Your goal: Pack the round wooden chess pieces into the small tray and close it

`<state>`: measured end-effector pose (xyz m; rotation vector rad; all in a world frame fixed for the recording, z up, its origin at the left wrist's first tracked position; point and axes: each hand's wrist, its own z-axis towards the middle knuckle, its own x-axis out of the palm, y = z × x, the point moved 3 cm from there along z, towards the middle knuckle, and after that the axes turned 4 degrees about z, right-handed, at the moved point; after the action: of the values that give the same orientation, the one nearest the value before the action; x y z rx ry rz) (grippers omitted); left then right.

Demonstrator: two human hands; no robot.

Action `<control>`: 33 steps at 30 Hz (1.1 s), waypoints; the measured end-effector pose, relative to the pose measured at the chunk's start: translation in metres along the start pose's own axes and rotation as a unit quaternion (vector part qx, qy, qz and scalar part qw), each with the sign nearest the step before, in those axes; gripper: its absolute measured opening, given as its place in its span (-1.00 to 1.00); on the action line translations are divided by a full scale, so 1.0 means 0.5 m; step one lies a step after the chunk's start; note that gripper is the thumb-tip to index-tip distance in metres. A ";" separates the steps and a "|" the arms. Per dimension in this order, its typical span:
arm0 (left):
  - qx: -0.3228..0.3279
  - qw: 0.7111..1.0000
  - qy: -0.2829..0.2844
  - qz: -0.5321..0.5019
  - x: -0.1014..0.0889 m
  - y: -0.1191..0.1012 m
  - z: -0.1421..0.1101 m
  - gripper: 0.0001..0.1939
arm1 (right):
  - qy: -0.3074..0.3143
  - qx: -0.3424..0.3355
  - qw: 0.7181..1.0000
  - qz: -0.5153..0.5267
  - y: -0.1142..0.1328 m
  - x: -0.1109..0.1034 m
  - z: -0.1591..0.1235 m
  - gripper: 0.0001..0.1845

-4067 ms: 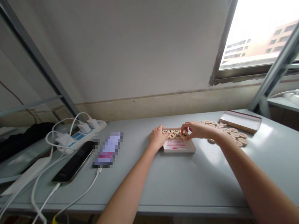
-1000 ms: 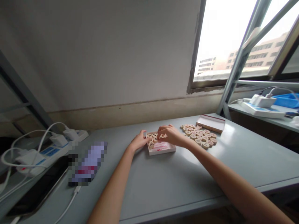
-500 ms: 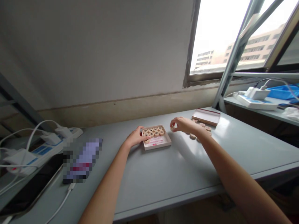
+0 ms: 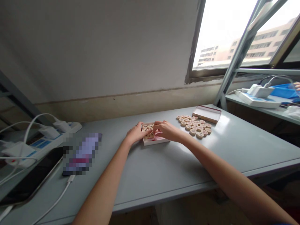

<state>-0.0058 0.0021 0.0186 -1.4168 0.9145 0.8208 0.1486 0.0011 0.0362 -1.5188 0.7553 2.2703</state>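
Observation:
A shallow white box (image 4: 156, 142) sits on the desk with round wooden Chinese chess pieces (image 4: 145, 127) laid in rows inside. My left hand (image 4: 135, 135) grips the box's left side, its thumb reaching over the pieces. Over the box's right part, my right hand (image 4: 166, 130) has its fingers pinched down among the pieces. The chess piece at those fingertips is mostly hidden by the hand. To the right, several loose chess pieces (image 4: 194, 125) lie in a cluster on the desk, some marked red and some black.
Behind the loose pieces lies the box lid (image 4: 207, 113), open side up. On the left are a phone with a blurred screen (image 4: 84, 151), a dark tablet-like device (image 4: 32, 175) and a power strip (image 4: 43, 143) with cables. A metal post (image 4: 236, 59) rises at the back right.
My right hand has moved left from beside the loose pieces to over the box, carrying a chess piece. My left hand stays on the box. The view has shifted slightly.

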 end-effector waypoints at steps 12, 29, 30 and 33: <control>-0.005 0.999 -0.008 0.042 -0.002 -0.013 -0.011 -0.31 | 0.061 0.366 0.913 -0.169 -0.166 -0.097 -0.104 -0.91; -0.018 0.999 -0.019 0.033 0.000 -0.012 -0.010 -0.31 | 0.017 0.042 0.997 0.064 -0.022 -0.018 -0.011 -0.89; -0.018 0.999 -0.020 0.036 0.000 -0.012 -0.010 -0.32 | 0.011 0.041 0.998 0.051 -0.026 -0.014 -0.012 -0.88; -0.020 0.999 -0.022 0.039 0.001 -0.011 -0.010 -0.33 | 0.014 0.042 0.999 0.026 -0.034 -0.006 -0.013 -0.83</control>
<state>-0.0009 -0.0028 0.0210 -1.3985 0.9288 0.9296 0.1637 0.0111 0.0328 -1.5118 0.8953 2.2296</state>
